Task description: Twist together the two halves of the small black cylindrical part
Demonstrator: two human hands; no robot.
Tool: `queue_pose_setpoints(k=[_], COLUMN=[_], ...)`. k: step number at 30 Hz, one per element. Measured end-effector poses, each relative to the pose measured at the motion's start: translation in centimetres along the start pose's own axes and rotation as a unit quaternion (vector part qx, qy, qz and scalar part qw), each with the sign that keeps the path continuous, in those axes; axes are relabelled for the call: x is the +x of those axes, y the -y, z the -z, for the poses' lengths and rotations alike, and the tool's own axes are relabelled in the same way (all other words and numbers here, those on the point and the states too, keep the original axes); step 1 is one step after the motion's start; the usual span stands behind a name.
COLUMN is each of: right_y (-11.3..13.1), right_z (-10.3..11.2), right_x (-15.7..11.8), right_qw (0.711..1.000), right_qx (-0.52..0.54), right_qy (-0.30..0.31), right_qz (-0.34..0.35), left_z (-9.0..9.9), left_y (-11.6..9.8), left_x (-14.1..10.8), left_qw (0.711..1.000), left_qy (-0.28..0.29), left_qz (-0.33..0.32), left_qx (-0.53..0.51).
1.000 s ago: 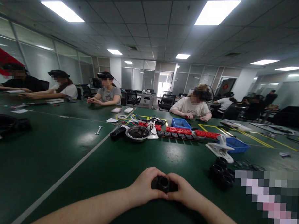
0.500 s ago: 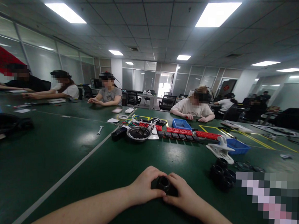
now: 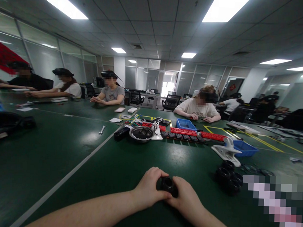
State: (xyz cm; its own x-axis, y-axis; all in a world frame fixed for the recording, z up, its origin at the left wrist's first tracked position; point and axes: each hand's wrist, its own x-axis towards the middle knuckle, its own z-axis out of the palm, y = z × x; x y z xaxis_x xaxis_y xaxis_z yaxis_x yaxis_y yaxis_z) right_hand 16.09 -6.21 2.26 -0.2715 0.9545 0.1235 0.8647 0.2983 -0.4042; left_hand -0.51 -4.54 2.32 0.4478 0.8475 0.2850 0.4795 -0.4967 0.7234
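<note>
Between my two hands, low in the middle of the head view, is a small black cylindrical part (image 3: 168,182) with a round opening facing up. My left hand (image 3: 150,185) is curled round its left side, thumb in front and fingers behind. From the right, my right hand (image 3: 185,196) closes on the same part, its thumb near the left thumb. Both hands hide much of the part, and whether it rests on the green table (image 3: 109,168) I cannot tell. Several similar black cylindrical parts (image 3: 228,179) stand grouped to the right of my right hand.
Past my hands lie a round black pan-like dish (image 3: 141,134), a row of red blocks (image 3: 187,132), a white clamp stand (image 3: 227,152) and blue trays (image 3: 186,124), (image 3: 243,148). A wrench (image 3: 102,130) lies left of centre. Several people sit across the table.
The view has shifted slightly. Both hands stay closed around the black part, with only a small change in how the right fingers lie on it.
</note>
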Motion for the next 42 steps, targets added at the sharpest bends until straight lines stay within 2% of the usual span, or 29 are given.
queue_pose_setpoints(k=[3,5,7,11,15,24,29,33,37,42], right_y=[0.8,0.8,0.5,-0.9,-1.9,-1.4,-0.5,0.1,-0.4,-1.8], right_z=[-0.1,0.0,0.3,1.1,1.5,1.3,0.5,0.2,0.8,2.0], right_x=[-0.4,-0.5,-0.3,0.2,0.4,0.4,0.3,0.0,-0.2,0.1], right_qw=[0.997,0.998,0.999,0.987,0.973,0.989,0.999,0.999,0.998,0.981], right_qx=[-0.068,-0.062,-0.008,0.118,0.176,0.099,0.007,-0.024,0.007,0.118], right_qy=[-0.019,-0.018,-0.003,0.071,0.105,0.066,0.037,0.027,0.037,0.116], right_qz=[-0.003,0.012,0.036,0.089,0.105,0.085,0.039,0.027,0.054,0.104], left_z=[0.0,0.2,0.6,1.0,0.9,1.1,0.6,0.3,0.5,0.8], left_y=[0.0,0.0,0.2,0.7,1.0,0.7,0.5,0.6,0.8,0.9], left_x=[0.0,0.0,-0.1,-0.1,-0.1,-0.1,-0.1,0.0,0.0,-0.1], left_qw=[1.000,1.000,0.999,0.996,0.995,0.995,0.999,0.999,0.998,0.996], left_qy=[-0.012,0.000,0.019,0.039,0.044,0.059,0.037,0.032,0.052,0.066], left_qz=[0.000,-0.018,-0.045,-0.073,-0.085,-0.071,-0.015,0.008,-0.023,-0.055], left_qx=[0.004,-0.001,-0.009,-0.026,-0.027,-0.034,-0.038,-0.043,-0.033,-0.018])
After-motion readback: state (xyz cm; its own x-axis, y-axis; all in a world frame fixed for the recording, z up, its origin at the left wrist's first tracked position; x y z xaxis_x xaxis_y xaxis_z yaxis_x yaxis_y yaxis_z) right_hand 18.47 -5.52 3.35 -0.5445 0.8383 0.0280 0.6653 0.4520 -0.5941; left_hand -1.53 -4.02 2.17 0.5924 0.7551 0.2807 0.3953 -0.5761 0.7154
